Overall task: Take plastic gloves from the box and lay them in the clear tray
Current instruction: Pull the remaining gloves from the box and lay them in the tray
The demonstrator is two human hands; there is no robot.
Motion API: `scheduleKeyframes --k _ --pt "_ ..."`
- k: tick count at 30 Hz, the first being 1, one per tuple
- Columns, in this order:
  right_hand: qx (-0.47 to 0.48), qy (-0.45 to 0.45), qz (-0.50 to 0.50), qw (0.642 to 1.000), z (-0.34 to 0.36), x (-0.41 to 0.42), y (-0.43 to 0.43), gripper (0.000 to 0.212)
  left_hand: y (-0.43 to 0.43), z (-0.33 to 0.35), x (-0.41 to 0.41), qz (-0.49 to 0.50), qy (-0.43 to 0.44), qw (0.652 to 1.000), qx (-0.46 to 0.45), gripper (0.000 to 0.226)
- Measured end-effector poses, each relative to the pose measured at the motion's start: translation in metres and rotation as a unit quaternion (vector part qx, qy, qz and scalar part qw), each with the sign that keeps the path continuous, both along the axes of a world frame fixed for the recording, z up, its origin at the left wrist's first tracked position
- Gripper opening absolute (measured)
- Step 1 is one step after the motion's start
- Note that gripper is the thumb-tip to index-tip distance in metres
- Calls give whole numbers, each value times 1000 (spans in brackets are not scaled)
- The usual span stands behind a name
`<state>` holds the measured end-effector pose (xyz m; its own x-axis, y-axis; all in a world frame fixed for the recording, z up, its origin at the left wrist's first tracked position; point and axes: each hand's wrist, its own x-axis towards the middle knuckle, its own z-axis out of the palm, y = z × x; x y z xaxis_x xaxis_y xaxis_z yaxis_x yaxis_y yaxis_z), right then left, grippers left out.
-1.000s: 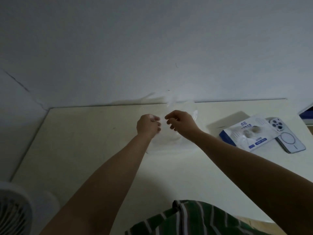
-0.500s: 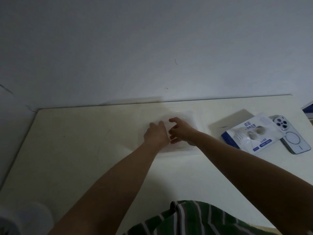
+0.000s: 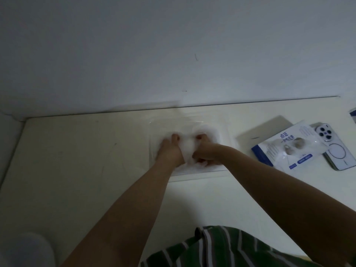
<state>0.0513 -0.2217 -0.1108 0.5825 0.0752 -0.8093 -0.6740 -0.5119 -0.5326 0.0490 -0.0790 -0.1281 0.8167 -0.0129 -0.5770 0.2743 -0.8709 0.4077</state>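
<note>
A clear tray (image 3: 198,173) lies on the table near the wall. Thin, whitish plastic gloves (image 3: 189,146) lie crumpled inside it. My left hand (image 3: 170,151) rests palm down on the gloves at the left, fingers pointing to the wall. My right hand (image 3: 205,151) sits beside it on the right, fingers curled into the plastic. The white and blue glove box (image 3: 287,147) lies flat to the right of the tray.
A phone (image 3: 335,149) lies face down against the box's right side. The cream table (image 3: 77,160) ends at the wall behind the tray. A pale round object (image 3: 25,249) sits at the lower left corner. Striped clothing (image 3: 221,247) fills the bottom edge.
Both hands came down from holding a glove in the air above the tray. They now press on the gloves inside the tray.
</note>
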Motion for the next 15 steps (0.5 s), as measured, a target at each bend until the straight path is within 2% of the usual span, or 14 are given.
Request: scheduleKeyframes --k 5,7,9,12,15 --pt "61 -11 -5 998 13 -3 -9 68 -2 15 -5 -59 -9 997 49 78" --pt "75 -48 -34 995 25 -3 -13 58 -5 26 -5 -63 -27 993 93 68" --pt "84 -106 -56 989 38 -4 -16 42 -12 38 -8 -43 -91 987 128 50" --pt "108 -212 -83 968 61 -8 -30 24 -32 59 -12 33 -219 973 73 29" --pt "115 -313 -118 935 78 -17 -59 24 -64 79 -13 55 -302 952 -2 23"
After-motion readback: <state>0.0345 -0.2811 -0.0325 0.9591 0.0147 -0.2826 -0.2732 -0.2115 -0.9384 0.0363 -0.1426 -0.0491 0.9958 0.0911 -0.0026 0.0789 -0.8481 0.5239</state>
